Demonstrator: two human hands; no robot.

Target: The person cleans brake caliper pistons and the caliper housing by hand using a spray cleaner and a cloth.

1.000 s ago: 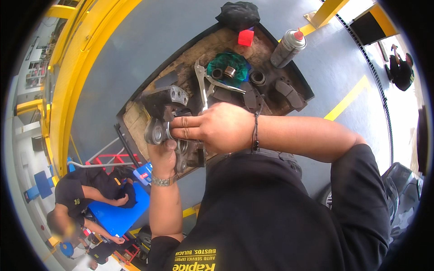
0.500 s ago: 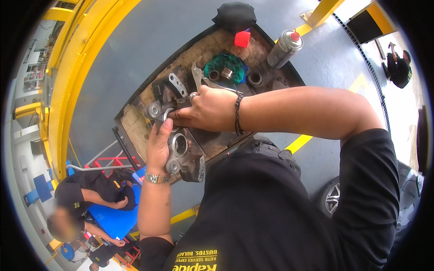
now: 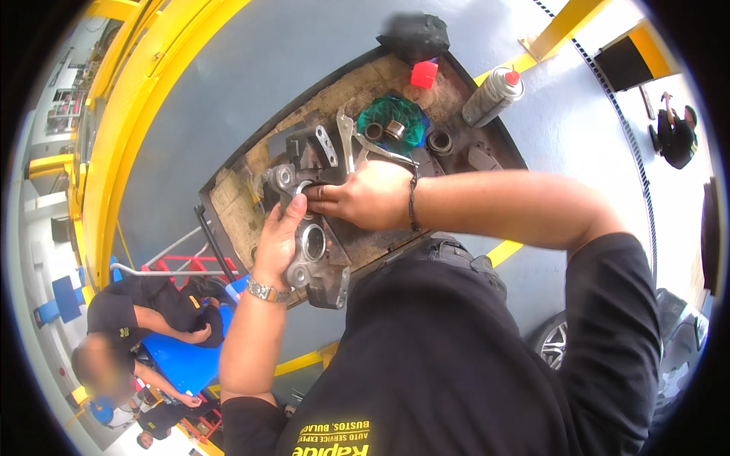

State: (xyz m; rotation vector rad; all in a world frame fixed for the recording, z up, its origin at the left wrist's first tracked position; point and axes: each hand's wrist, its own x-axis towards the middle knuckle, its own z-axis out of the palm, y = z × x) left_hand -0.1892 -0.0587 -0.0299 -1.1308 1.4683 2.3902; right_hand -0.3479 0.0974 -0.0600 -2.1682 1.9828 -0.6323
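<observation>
My left hand grips a grey metal brake caliper with two large round bores, thumb along its near side. From the right comes my right hand, fingers bent together and reaching into the farther bore; the fingertips are hidden, so whatever they pinch cannot be seen. Just beyond that hand lies a pair of metal pliers, partly covered by it. A metal bracket with holes rests left of the pliers. Two short metal cylinders, one a shiny piston, sit on a green cloth.
The worn cardboard-covered tabletop has a dark raised rim. Another cylinder and a spray can stand to the right. A red block and black bag are at the far end. A co-worker is beside a blue surface at left.
The whole view has shifted slightly, carrying the table and things right and down. Both hands keep their places on the caliper, the right fingers still at the farther bore.
</observation>
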